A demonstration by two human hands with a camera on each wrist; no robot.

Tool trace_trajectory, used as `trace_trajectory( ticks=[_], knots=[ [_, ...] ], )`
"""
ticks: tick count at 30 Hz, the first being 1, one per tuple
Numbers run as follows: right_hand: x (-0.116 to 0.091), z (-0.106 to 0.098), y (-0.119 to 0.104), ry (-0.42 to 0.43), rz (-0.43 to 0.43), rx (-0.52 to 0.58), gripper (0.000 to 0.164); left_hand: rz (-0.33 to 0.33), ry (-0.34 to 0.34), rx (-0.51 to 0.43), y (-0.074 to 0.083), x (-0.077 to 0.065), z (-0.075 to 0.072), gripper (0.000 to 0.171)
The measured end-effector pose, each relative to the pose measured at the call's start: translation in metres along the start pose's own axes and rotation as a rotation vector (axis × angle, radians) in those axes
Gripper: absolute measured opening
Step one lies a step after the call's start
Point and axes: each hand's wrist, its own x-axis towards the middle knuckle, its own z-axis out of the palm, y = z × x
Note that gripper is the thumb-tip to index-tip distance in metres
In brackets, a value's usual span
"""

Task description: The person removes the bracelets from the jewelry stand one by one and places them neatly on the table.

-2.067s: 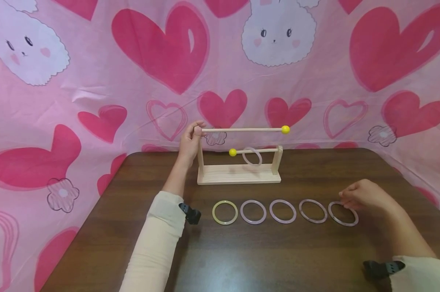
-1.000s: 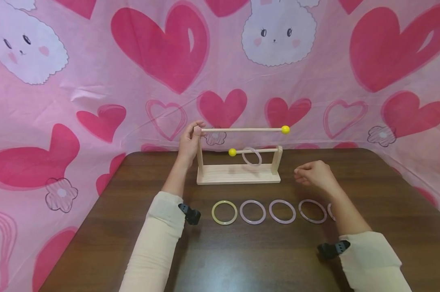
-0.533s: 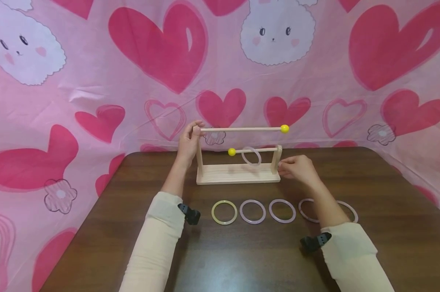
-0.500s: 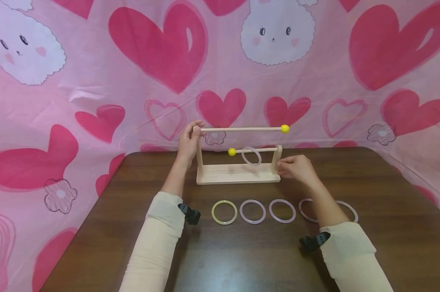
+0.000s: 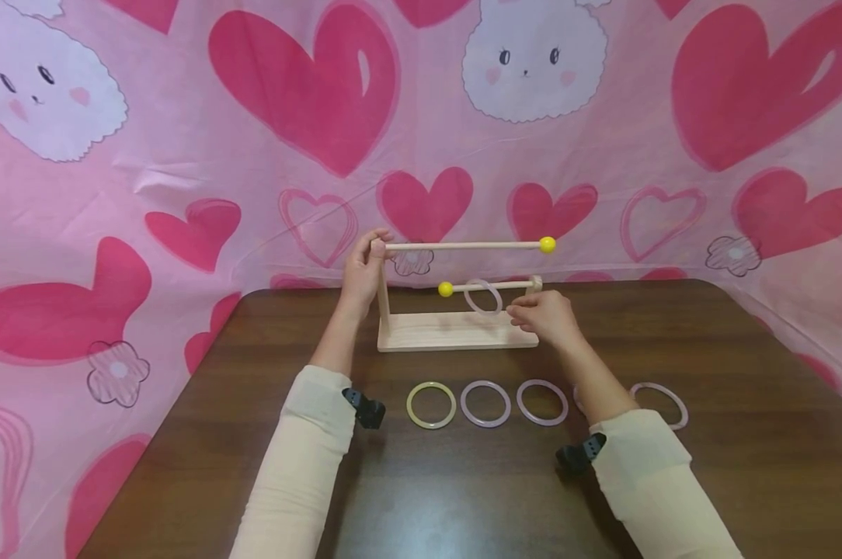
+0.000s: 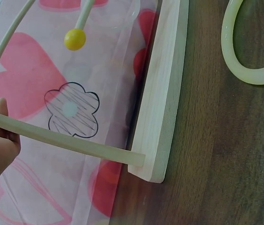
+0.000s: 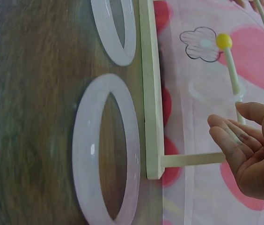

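A pale wooden stand [image 5: 456, 334] has two horizontal rods, each tipped with a yellow ball. My left hand [image 5: 362, 272] grips the top of its left post, thumb against the upper rod's [image 5: 463, 246] fixed end. A pale lavender ring [image 5: 499, 299] hangs on the lower rod [image 5: 512, 286]. Just right of that ring is my right hand [image 5: 550, 317], in front of the right post, which it partly hides. In the right wrist view the right hand's fingers [image 7: 232, 140] are loosely extended, thumb apart, holding nothing.
On the dark wooden table [image 5: 421, 481], in front of the stand, lies a row of rings: a yellow ring [image 5: 431, 426] at the left, then lavender ones [image 5: 486, 425]. One is mostly covered by the right forearm. A pink heart-patterned cloth [image 5: 421, 116] hangs behind.
My right hand has moved left and away from the row's rightmost ring, past the right post toward the hanging ring. The left hand keeps its grip on the stand.
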Motion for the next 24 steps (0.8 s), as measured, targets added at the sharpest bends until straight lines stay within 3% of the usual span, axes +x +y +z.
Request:
trace_trajectory(
  ticks=[12,24],
  knots=[
    [0.007,0.016,-0.009,0.068,-0.098,-0.185,0.028,-0.007,-0.007,-0.006,0.0,0.001,0.0,0.028],
    [0.007,0.022,-0.012,0.167,-0.122,-0.246,0.021,-0.014,-0.001,0.009,-0.002,0.001,-0.001,0.028]
  ],
)
